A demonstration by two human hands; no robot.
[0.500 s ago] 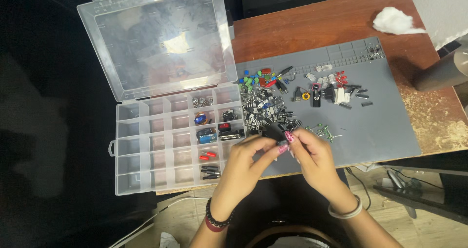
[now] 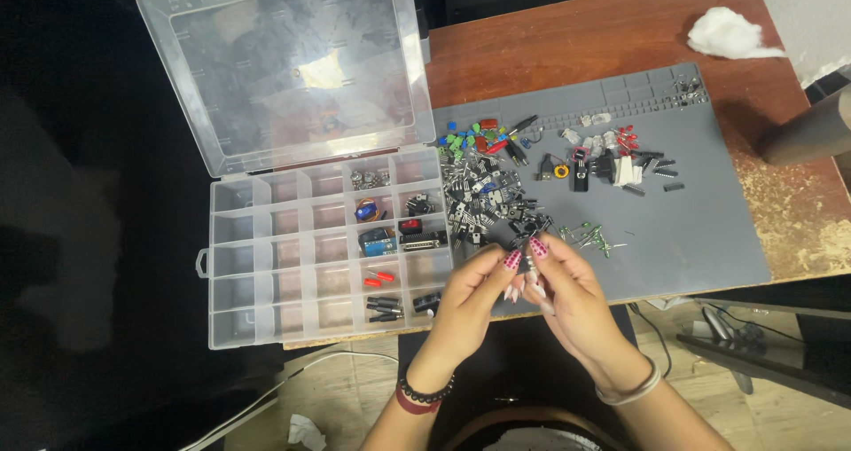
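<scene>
- Set against the view half a second back, little has shifted: both hands sit in the same spot at the near edge of the grey silicone work mat (image 2: 700, 238), fingertips meeting over the same small part. The hold looks much as it did — so the handling of this one piece seems to be going on, not finished.
- The left hand (image 2: 470, 296) and the right hand (image 2: 576, 300) are drawn close together, each pinching the small dark electronic component (image 2: 525, 258) between thumb and forefinger; the pink-painted nails nearly touch above it. Neither hand is spread.
- The component is lifted just above the mat's near edge, in front of the heap of black three-legged transistors (image 2: 483, 194) and just beside the scattered green LEDs with wire legs (image 2: 589, 234).
- Its long axis is hard to read — most of it is hidden by the fingertips. Pale legs or a pale part seem to hang down towards the person, which would put the axis roughly away-and-towards, body end pointing at the heap; I cannot tell for sure.
- To the left lies the clear plastic compartment box (image 2: 239, 265), lid thrown open, with a few cells holding sorted bits: red ones, black ones, a blue one.
- Further off on the brown wooden table (image 2: 550, 52) lies a white wad of cotton (image 2: 727, 34).
</scene>
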